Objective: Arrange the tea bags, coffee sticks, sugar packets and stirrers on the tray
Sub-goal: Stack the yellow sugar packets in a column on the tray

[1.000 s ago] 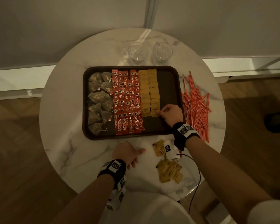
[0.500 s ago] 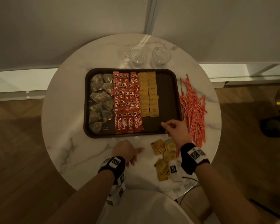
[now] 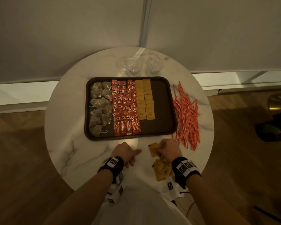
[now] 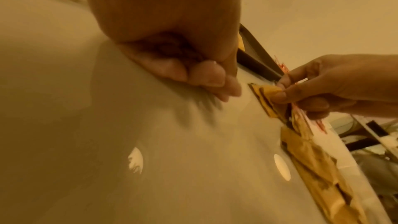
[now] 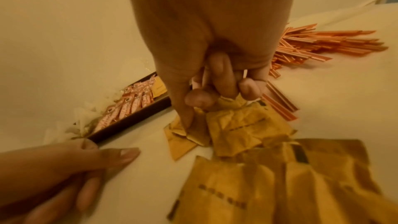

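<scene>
The right hand [image 3: 169, 149] pinches a crumpled yellow paper sugar packet [image 5: 231, 104] between thumb and fingertips, lifting it off the loose heap of yellow sugar packets [image 3: 161, 169] at the round white marble table's [image 3: 68, 143] six o'clock edge. At the hand's nine o'clock, the left hand [image 3: 125, 151] rests on the marble with fingers curled under, thumb out, holding nothing. At twelve o'clock lies the dark rectangular tray [image 3: 162, 111], carrying mesh pyramid tea bags [image 3: 99, 108], red Nescafé coffee sticks [image 3: 124, 109] and two columns of sugar packets [image 3: 144, 99]. Red-striped stirrers [image 3: 186, 117] sprawl on the table at three o'clock, just beside the tray.
</scene>
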A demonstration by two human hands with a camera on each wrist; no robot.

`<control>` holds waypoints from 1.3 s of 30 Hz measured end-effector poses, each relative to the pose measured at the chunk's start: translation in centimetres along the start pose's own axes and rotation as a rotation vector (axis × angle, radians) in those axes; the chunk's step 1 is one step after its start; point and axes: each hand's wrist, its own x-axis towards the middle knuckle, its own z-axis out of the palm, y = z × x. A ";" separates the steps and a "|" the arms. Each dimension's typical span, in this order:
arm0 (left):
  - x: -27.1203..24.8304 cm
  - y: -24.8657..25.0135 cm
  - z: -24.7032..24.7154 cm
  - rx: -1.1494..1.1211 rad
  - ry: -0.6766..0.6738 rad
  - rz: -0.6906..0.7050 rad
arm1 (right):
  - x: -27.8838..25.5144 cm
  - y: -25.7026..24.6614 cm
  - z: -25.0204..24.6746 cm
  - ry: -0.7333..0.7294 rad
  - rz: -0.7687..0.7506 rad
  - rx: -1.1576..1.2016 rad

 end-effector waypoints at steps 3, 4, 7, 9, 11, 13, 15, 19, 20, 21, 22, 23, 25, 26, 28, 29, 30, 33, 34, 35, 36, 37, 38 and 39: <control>-0.3 -0.3 -0.3 -0.154 -0.061 0.038 | -0.8 -0.6 0.2 -0.015 0.001 0.114; -0.6 -0.3 -0.4 -0.206 -0.065 0.071 | -1.2 -0.7 0.2 -0.010 -0.008 0.158; -1.3 0.3 -0.3 -0.283 0.048 0.239 | -2.2 -1.3 0.5 0.027 -0.073 0.258; -2.1 1.0 0.0 -0.322 0.075 0.319 | -2.9 -1.9 0.9 0.040 -0.126 0.257; -2.8 1.4 0.4 -0.310 0.053 0.386 | -3.5 -2.2 1.4 0.044 -0.149 0.278; -3.4 1.4 0.6 -0.299 0.069 0.434 | -4.0 -2.3 1.8 0.016 -0.151 0.343; -3.9 1.2 0.4 -0.303 0.078 0.465 | -4.3 -2.3 1.8 0.000 -0.152 0.375; -4.8 1.2 -0.7 -0.280 0.028 0.508 | -4.9 -2.1 1.3 -0.065 -0.221 0.398; -4.9 1.3 -1.0 -0.266 0.029 0.514 | -5.0 -1.9 1.3 -0.083 -0.230 0.423; -5.1 1.3 -1.2 -0.255 0.037 0.521 | -5.2 -2.0 1.1 -0.094 -0.225 0.433; -5.2 1.4 -1.4 -0.249 0.049 0.530 | -5.4 -2.0 1.0 -0.100 -0.222 0.435; -5.3 1.5 -1.5 -0.248 0.064 0.542 | -5.4 -2.1 1.1 -0.102 -0.217 0.444; -5.4 1.6 -1.5 -0.259 0.109 0.571 | -5.8 -2.4 1.0 -0.104 -0.214 0.493; -5.5 1.7 -1.5 -0.266 0.135 0.585 | -6.0 -2.6 1.0 -0.106 -0.222 0.516; -5.7 1.9 -1.6 -0.275 0.159 0.617 | -6.2 -2.9 1.0 -0.090 -0.234 0.551; -5.8 2.0 -1.7 -0.272 0.163 0.629 | -6.3 -3.0 1.0 -0.080 -0.247 0.568; -5.9 2.2 -1.8 -0.265 0.169 0.638 | -6.4 -3.3 0.8 -0.065 -0.265 0.579; -6.4 2.8 -2.4 -0.257 0.196 0.656 | -6.6 -4.0 0.2 -0.028 -0.271 0.652; -6.6 3.0 -2.6 -0.259 0.191 0.657 | -6.8 -4.2 0.0 -0.030 -0.276 0.678; -6.8 3.2 -2.9 -0.255 0.181 0.656 | -6.9 -4.5 -0.1 -0.033 -0.283 0.693; -7.0 3.3 -3.1 -0.249 0.170 0.657 | -6.9 -4.6 -0.3 -0.034 -0.292 0.701; -7.1 3.4 -3.3 -0.243 0.165 0.659 | -6.9 -4.7 -0.4 -0.033 -0.297 0.703; -7.1 3.4 -3.4 -0.237 0.168 0.660 | -6.9 -4.7 -0.4 -0.030 -0.302 0.699; -7.0 3.4 -3.5 -0.233 0.178 0.662 | -6.9 -4.7 -0.4 -0.026 -0.305 0.697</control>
